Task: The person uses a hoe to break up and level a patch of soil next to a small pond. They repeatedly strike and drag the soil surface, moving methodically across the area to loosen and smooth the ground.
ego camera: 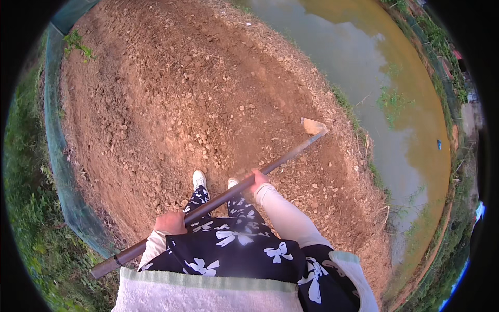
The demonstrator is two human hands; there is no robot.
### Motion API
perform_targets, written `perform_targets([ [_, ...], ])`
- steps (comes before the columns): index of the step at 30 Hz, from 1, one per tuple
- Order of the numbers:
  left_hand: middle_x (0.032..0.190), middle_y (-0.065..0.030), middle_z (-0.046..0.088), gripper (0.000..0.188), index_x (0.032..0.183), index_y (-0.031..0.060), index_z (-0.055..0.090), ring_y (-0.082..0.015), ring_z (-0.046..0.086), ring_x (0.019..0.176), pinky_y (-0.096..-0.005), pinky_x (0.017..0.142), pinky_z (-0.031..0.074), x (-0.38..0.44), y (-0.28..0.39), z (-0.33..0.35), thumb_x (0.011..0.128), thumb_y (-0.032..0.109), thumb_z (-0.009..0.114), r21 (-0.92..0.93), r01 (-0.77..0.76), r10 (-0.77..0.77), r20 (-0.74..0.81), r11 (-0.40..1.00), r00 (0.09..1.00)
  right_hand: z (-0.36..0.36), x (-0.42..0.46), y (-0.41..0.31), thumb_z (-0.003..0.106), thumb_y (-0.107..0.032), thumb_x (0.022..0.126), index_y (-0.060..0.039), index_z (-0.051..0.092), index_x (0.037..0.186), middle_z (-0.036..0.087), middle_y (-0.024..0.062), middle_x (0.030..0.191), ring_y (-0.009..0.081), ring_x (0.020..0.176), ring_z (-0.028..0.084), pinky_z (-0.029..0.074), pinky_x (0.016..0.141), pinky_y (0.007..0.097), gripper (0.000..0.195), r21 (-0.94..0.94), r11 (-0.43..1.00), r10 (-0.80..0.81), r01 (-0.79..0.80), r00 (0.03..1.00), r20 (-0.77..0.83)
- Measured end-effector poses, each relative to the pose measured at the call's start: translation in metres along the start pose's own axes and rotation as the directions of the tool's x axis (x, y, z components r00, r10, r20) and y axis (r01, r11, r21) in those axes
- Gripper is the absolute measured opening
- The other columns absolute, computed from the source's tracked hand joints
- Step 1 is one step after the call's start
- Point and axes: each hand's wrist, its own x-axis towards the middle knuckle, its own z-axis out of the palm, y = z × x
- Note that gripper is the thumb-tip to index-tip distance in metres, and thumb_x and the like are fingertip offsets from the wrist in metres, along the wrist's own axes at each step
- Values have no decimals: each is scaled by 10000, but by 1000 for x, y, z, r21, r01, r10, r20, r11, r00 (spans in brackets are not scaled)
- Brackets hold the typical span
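A long-handled hoe lies slantwise across my body, from lower left to upper right. My left hand [170, 223] is closed around the rear part of its dark brown handle [218, 200]. Farther along, my right hand [259, 180] grips the same handle near its middle. The metal hoe blade [313, 126], caked with pale soil, is at the far end, at or just above the ground; I cannot tell whether it touches. Loose reddish-brown soil [234, 128] with many small clods surrounds it. The parts of both hands behind the handle are hidden.
A pond [362, 70] of murky water borders the soil on the right, with a grassy bank edge [343, 101]. Green mesh netting [58, 144] runs along the left, with plants [35, 218] beyond. My white shoes [199, 179] stand on the soil. A towel [202, 294] hangs before me.
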Motion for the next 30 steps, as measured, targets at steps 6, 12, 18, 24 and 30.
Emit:
perform_targets([
  [6, 662, -136, 581, 167, 768, 78, 557, -293, 580, 665, -387, 587, 453, -40, -37, 1, 649, 185, 510, 56, 22, -22, 0, 998, 1000, -28, 23, 22, 525, -101, 776, -29, 405, 897, 441, 116, 762, 228, 658, 469, 433, 612, 401, 186, 6, 998, 57, -58, 993, 103],
  [12, 581, -123, 557, 93, 691, 86, 550, -285, 563, 570, -379, 562, 443, -96, -82, -39, 601, 110, 547, 255, 94, -66, -116, 962, 991, -14, 29, 48, 503, -62, 763, -18, 413, 883, 452, 118, 750, 239, 655, 482, 445, 636, 414, 156, -22, 996, 93, -92, 994, 52],
  [18, 573, -110, 547, 130, 560, 103, 574, -296, 550, 598, -392, 566, 441, -131, -170, -29, 478, 188, 628, 196, 337, -272, -296, 921, 916, 14, -32, 116, 520, 23, 730, -43, 364, 893, 440, 117, 762, 269, 666, 500, 485, 648, 401, 235, -35, 974, 225, -223, 974, 35],
  [24, 596, -110, 569, 135, 672, 128, 601, -285, 569, 598, -376, 585, 460, -77, -131, 14, 545, 158, 566, 84, 196, -173, -220, 977, 960, -1, 3, 55, 522, 32, 714, -10, 369, 872, 439, 113, 722, 256, 575, 480, 466, 546, 422, 224, -11, 999, 45, -44, 995, 85],
  [30, 688, -128, 585, 208, 789, 100, 562, -279, 580, 664, -386, 605, 456, -7, -50, 27, 610, 205, 585, -39, 14, -19, -126, 999, 992, 31, -4, -18, 492, -132, 797, -45, 365, 749, 401, 73, 658, 199, 570, 437, 432, 561, 354, 162, -57, 991, -118, 125, 987, 106],
])
